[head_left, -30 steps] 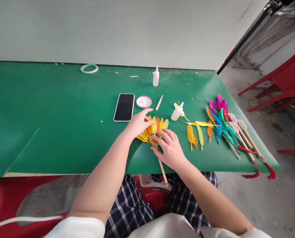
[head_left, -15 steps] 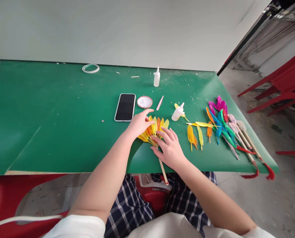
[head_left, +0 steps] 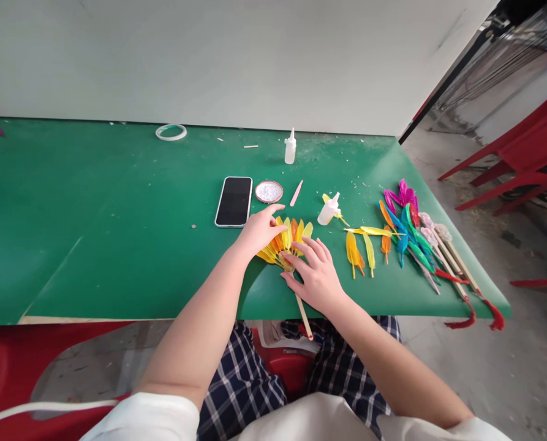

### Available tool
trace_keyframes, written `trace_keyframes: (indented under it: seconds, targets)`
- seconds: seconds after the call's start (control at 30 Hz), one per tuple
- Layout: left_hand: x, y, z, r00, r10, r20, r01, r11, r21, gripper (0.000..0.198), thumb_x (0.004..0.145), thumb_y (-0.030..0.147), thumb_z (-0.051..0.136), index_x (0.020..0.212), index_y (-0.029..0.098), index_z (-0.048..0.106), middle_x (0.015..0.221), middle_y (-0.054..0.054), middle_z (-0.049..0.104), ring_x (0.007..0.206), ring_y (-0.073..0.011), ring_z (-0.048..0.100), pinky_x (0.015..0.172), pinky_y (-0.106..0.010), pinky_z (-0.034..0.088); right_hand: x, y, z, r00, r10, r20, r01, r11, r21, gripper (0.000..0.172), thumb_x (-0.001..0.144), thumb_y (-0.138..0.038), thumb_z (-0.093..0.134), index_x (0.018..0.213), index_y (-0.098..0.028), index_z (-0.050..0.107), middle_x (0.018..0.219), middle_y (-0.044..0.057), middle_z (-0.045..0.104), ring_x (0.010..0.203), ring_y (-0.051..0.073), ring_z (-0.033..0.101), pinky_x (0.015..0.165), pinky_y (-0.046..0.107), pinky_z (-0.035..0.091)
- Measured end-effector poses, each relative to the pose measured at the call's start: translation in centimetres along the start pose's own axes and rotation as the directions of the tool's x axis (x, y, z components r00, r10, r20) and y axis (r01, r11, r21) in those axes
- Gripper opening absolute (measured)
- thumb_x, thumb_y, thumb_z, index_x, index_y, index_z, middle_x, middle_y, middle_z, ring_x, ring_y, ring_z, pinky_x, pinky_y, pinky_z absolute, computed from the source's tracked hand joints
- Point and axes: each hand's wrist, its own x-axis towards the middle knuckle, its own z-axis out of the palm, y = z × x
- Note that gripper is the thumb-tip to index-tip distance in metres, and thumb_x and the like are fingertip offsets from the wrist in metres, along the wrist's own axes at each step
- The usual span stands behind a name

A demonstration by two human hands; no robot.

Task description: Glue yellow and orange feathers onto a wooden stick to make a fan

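Left hand has thumb and index spread over the feather fan; right hand splayed at its base. Fan near front edge of surface, handle overhanging. Step looks like pressing feathers flat; next move calls for light, steady fingers. Loose feathers toward right edge.

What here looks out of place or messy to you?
Pale scraps litter the green table, looking like stray debris. The handle of the feather fan juts past the near edge, leaving its tip off the table.
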Motion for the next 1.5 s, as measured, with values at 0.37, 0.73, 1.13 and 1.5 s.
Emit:
trace_keyframes:
  seconds: [0.37, 0.73, 1.13, 1.5]
  targets:
    - [-1.7, 1.8, -1.5, 0.908, 0.126, -0.399, -0.121, 0.992, 0.038, 0.033, 0.081, 0.028, 0.049, 0.112, 0.019, 0.053, 0.099, -0.005, 0.063, 0.093, -0.017, 0.056, 0.08, -0.028, 0.041, -1.4, -2.2, -0.7, 0.982, 0.072, 0.176, -0.041, 0.984, -0.173, 0.026, 0.078, -0.031, 0.053, 0.055, -0.018, 0.05, 0.054, 0.001, 0.05, 0.06, 0.014, 0.045, 0.057, 0.029, 0.027]
    - [-7.8, 4.2, -2.7, 0.809, -0.23, -0.542, -0.048, 0.892, -0.449, 0.024, 0.078, 0.043, 0.051, 0.084, 0.02, 0.048, 0.072, 0.0, 0.058, 0.064, -0.0116, 0.057, 0.057, -0.022, 0.045, 1.4, -4.0, -1.2, 0.968, 0.071, -0.241, -0.11, 0.982, -0.151, 0.028, 0.08, -0.022, 0.048, 0.052, -0.019, 0.047, 0.052, 0.001, 0.046, 0.057, 0.013, 0.041, 0.057, 0.028, 0.031]
    - [-6.0, 5.0, -0.1, 0.979, -0.19, -0.077, 0.018, 0.452, -0.892, 0.031, 0.07, 0.036, 0.066, 0.09, 0.013, 0.062, 0.088, -0.008, 0.069, 0.071, -0.0158, 0.065, 0.057, -0.023, 0.046, 4.1, -2.7, -4.8, 0.939, 0.025, -0.343, -0.021, 1.0, 0.013, 0.02, 0.08, -0.025, 0.053, 0.061, -0.02, 0.053, 0.056, 0.001, 0.055, 0.058, 0.013, 0.047, 0.057, 0.028, 0.038]
    - [-6.0, 4.8, -1.0, 0.987, -0.154, 0.045, 0.121, 0.529, -0.84, 0.03, 0.067, 0.035, 0.068, 0.087, 0.013, 0.062, 0.086, -0.008, 0.069, 0.066, -0.0153, 0.065, 0.052, -0.023, 0.045, 13.3, 2.8, -10.8, 0.921, 0.05, 0.386, -0.244, 0.846, 0.474, 0.023, 0.074, -0.04, 0.055, 0.075, -0.018, 0.065, 0.067, -0.001, 0.064, 0.057, 0.01, 0.056, 0.05, 0.023, 0.043]
